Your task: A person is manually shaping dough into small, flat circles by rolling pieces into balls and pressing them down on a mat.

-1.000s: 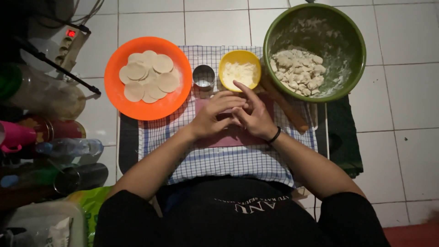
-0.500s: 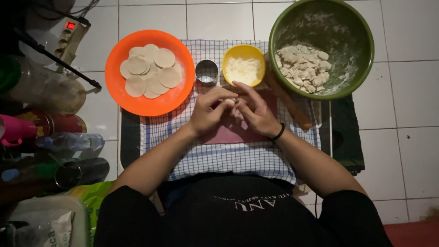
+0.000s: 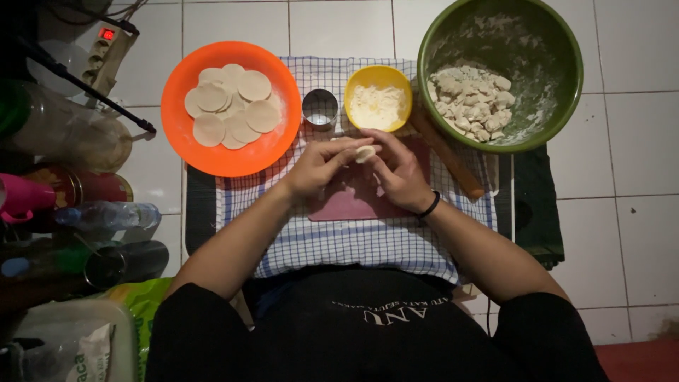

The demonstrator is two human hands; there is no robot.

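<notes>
My left hand (image 3: 322, 166) and my right hand (image 3: 399, 173) meet over a dark red board (image 3: 353, 201) on a checked cloth (image 3: 353, 240). Both pinch a small pale piece of dough (image 3: 366, 153) between the fingertips. A black band sits on my right wrist. Just beyond the hands stand a small round metal cutter (image 3: 320, 107) and a yellow bowl (image 3: 378, 99) of white filling. An orange plate (image 3: 230, 106) at the left holds several flat round dough discs. A big green bowl (image 3: 502, 71) at the right holds several floury dough lumps.
A wooden rolling pin (image 3: 445, 152) lies slanted between the yellow bowl and the green bowl. Bottles, jars and a pink cup (image 3: 21, 198) crowd the left edge, with a power strip (image 3: 106, 49) at the top left. A dark cloth (image 3: 537, 205) lies at the right on white floor tiles.
The dough piece has been lifted a little toward the yellow bowl, with the fingers of both hands shifting around it. The bowls and plate stay where they were.
</notes>
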